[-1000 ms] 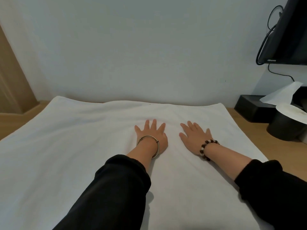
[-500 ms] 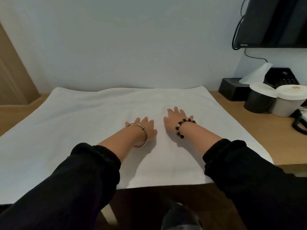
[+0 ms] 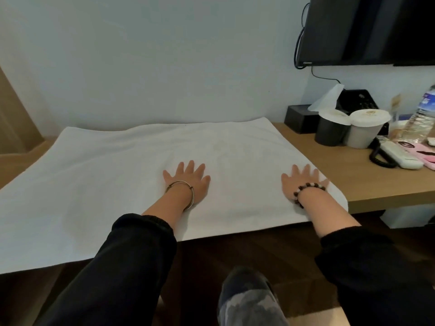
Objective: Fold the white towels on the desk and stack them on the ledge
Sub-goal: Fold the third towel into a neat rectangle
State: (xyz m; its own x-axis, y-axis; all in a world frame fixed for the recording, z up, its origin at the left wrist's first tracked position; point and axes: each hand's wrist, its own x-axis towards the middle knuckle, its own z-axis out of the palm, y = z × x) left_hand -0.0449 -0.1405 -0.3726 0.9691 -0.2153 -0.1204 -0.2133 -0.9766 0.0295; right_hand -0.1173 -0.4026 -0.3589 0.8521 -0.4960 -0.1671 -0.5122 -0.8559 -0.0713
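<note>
- I see one white towel (image 3: 113, 184) spread flat across the wooden worktop (image 3: 367, 175). Its far edge lies against the wall and its near edge hangs a little over the front of the worktop.
- My left hand (image 3: 188, 182) lies palm down near the middle of the towel, with its fingers straight and spread, gripping nothing.
- My right hand (image 3: 303, 184) lies palm down close to the towel's right edge. Its fingers are straight and spread too, the outer ones reach about to that edge, and it holds nothing.
- The two hands are well apart on the cloth.
- A thin metal bangle (image 3: 182, 188) sits on the left wrist and a bead bracelet (image 3: 306, 190) on the right. Both forearms come out of black sleeves (image 3: 131, 255).
- The towel looks mostly smooth, with soft creases beyond the left hand.
- On the bare worktop to the right stand a black tissue box (image 3: 297, 118) with a tissue sticking up, a dark cup (image 3: 332, 132) and a pale cup (image 3: 363, 135), side by side, each with a white cover.
- Farther right lie a white telephone (image 3: 400, 156) with a coiled cord and a clear plastic bottle (image 3: 421, 118).
- A dark screen (image 3: 367, 29) hangs on the wall above them.
- Below the worktop I see a grey slipper (image 3: 249, 300) on the dark floor.
</note>
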